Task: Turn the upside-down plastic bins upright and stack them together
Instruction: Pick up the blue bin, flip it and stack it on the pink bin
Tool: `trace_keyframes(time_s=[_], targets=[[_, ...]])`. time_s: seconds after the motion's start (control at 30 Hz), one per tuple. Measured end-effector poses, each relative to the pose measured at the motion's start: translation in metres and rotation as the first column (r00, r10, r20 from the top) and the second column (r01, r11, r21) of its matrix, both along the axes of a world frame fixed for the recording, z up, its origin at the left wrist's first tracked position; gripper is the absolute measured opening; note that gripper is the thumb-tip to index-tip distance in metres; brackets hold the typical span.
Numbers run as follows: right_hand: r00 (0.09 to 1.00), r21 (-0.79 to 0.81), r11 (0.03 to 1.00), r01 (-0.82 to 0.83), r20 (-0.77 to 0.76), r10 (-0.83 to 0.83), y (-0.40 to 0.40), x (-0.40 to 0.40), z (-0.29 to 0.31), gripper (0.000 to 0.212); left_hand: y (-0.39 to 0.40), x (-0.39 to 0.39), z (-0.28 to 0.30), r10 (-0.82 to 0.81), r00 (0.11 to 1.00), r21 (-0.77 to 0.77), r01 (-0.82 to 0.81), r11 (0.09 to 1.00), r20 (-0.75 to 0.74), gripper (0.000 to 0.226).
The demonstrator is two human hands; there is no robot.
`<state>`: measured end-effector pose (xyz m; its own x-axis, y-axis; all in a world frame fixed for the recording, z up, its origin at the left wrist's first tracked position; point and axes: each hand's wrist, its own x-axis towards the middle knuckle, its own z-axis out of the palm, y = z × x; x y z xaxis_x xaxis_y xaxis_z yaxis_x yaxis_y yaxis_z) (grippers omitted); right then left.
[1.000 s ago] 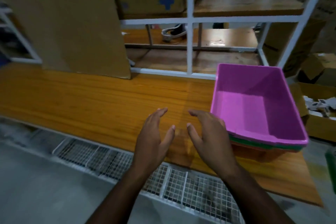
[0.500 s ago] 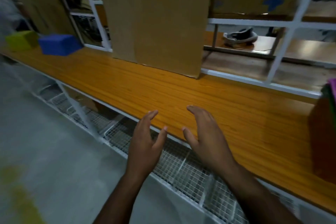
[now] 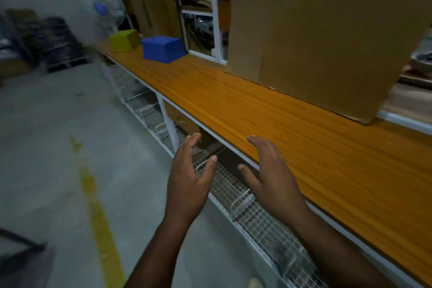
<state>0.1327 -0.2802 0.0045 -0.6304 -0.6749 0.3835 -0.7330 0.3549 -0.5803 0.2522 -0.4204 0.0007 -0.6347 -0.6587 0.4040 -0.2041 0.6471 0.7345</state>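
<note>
- Blue bin (image 3: 163,49) upside down on the far left end of the table (image 3: 292,124): flat base up, sloping sides flaring toward the rim that rests on the wood, solid deep-blue plastic, smooth with no visible markings.
- Yellow-green bin (image 3: 124,40) just beyond it, also base-up, same tapered box form, near the blue one; cannot tell whether touching.
- Both bins well apart from the hands, separated by a long stretch of bare orange wood grain.
- Left hand (image 3: 189,177) held in the air off the table's front edge, above the wire shelf (image 3: 245,208), fingers spread and slightly curled, gripping nothing.
- Right hand (image 3: 272,175) over the table's front edge, palm turned inward, fingers extended and apart, also holding nothing.
- Hands facing each other, near but not touching.
- Large cardboard sheet (image 3: 322,37) standing upright at the back of the table, leaning against the white frame (image 3: 216,18).
- Grey floor to the left with a yellow line (image 3: 98,206) painted on it.
</note>
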Motion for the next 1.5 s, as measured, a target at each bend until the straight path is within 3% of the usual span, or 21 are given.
trace_keyframes(time_s=[0.37,0.7,0.97,1.17,1.5], targets=[[0.974,-0.038,0.983,-0.179,0.138,0.182,-0.203,-0.09,-0.021,0.063,-0.164,-0.066,-0.006,0.145,0.984,-0.065,-0.139,0.988,0.098,0.056],[0.95,-0.075,0.954,-0.29,0.101,0.297,-0.393,-0.169,-0.006,0.06,-0.331,-0.141,0.003,0.237,0.966,-0.096,-0.227,0.969,0.108,0.06],[0.958,-0.026,0.959,-0.282,0.045,0.282,-0.551,-0.224,-0.03,0.06,-0.503,-0.184,-0.025,0.278,0.957,-0.055,-0.274,0.96,0.087,0.059],[0.971,0.044,0.97,-0.238,0.036,0.236,-0.676,-0.258,-0.024,0.062,-0.633,-0.213,-0.024,0.143,0.982,-0.004,-0.144,0.99,0.121,0.058],[0.99,-0.015,0.993,-0.119,0.079,0.119,-0.851,-0.316,-0.024,0.059,-0.832,-0.266,-0.013,0.111,0.992,0.042,-0.114,0.993,0.057,0.057]])
